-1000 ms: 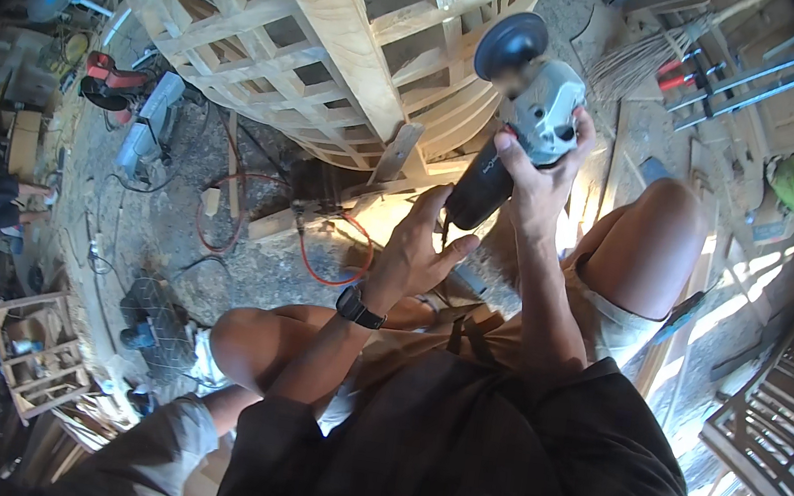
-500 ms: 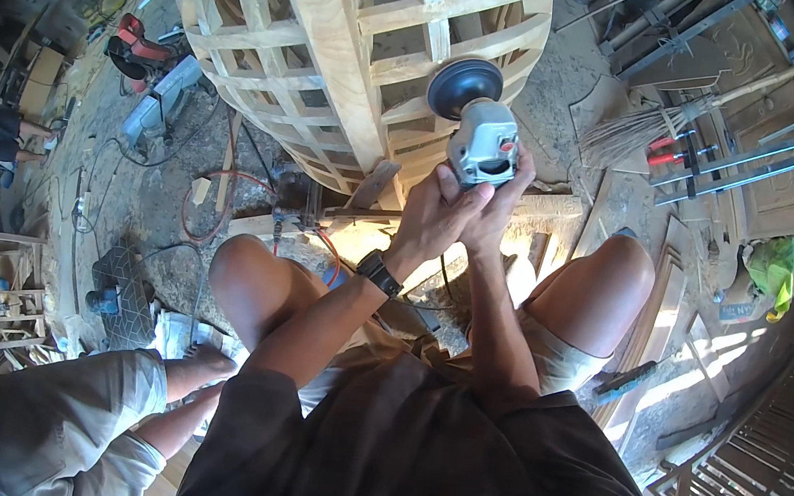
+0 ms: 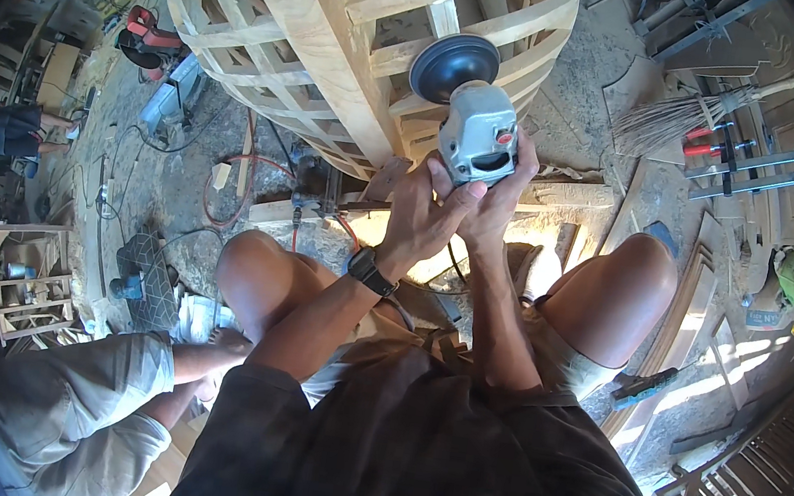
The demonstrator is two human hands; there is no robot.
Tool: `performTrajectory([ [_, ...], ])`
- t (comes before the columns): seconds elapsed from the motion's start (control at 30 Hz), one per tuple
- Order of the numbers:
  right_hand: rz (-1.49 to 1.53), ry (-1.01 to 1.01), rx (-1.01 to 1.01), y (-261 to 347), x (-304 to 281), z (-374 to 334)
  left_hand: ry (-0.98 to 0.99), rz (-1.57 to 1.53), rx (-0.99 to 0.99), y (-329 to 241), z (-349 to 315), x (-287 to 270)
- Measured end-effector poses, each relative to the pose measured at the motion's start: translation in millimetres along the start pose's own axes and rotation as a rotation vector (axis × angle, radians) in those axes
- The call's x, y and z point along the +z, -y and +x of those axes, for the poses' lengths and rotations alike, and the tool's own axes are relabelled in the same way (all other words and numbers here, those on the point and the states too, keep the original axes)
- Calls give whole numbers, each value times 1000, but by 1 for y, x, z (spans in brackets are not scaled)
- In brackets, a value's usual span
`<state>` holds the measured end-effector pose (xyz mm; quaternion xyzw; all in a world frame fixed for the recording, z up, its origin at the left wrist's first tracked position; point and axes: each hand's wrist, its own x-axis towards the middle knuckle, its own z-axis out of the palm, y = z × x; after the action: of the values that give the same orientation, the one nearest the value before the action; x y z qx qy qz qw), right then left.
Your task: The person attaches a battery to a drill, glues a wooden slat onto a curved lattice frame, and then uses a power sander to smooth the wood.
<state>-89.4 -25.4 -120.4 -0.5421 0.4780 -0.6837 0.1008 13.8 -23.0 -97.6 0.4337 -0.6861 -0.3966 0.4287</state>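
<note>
Both my hands are wrapped round a grey angle grinder [image 3: 477, 133] with a round black sanding pad [image 3: 453, 68] at its far end. My left hand [image 3: 422, 209], below a black wristwatch [image 3: 372, 271], grips it from the left. My right hand [image 3: 496, 196] holds its right side, fingers curled round the body. The pad overlaps the slats of a large curved wooden lattice frame [image 3: 317, 17] in front of me; whether it touches the wood I cannot tell. The grinder's grip is mostly hidden by my hands.
A red hose [image 3: 212, 209] and cables lie on the dusty floor at left, near a red power tool [image 3: 150, 30]. A person's legs [image 3: 86, 398] are close at my left. At right are a twig broom [image 3: 670, 118], bar clamps [image 3: 778, 173] and wooden planks [image 3: 684, 316].
The grinder and its pad have shifted slightly left in the picture, and the pad looks larger. The surroundings have shifted too as the view moved. Both hands keep their hold.
</note>
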Motion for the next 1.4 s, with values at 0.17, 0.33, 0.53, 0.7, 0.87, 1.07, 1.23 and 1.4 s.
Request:
performTrajectory([
  [0.17, -31, -1, -5, 6, -2, 10, 10, -3, 0, -12, 6, -2],
  [0.33, 3, 19, 8, -8, 0, -14, -11, -97, -38, 9, -9, 5],
  [0.53, 173, -104, 114, -35, -4, -45, 119, 18, -124, 9, -18, 15],
  [0.7, 25, -66, 9, -25, 0, -33, 40, -29, -124, 11, -18, 11],
  [0.87, 25, -30, -18, -15, 5, -23, 40, -19, -68, 4, -10, 0],
  [1.07, 33, -23, -26, -16, 9, -34, 61, 37, -38, 14, -17, -4],
  [1.23, 75, -51, 55, -24, 5, -43, 99, 69, -81, 23, -20, 5],
  [1.4, -35, 4, 42, -5, 3, -21, 61, -58, -71, 4, -8, -1],
])
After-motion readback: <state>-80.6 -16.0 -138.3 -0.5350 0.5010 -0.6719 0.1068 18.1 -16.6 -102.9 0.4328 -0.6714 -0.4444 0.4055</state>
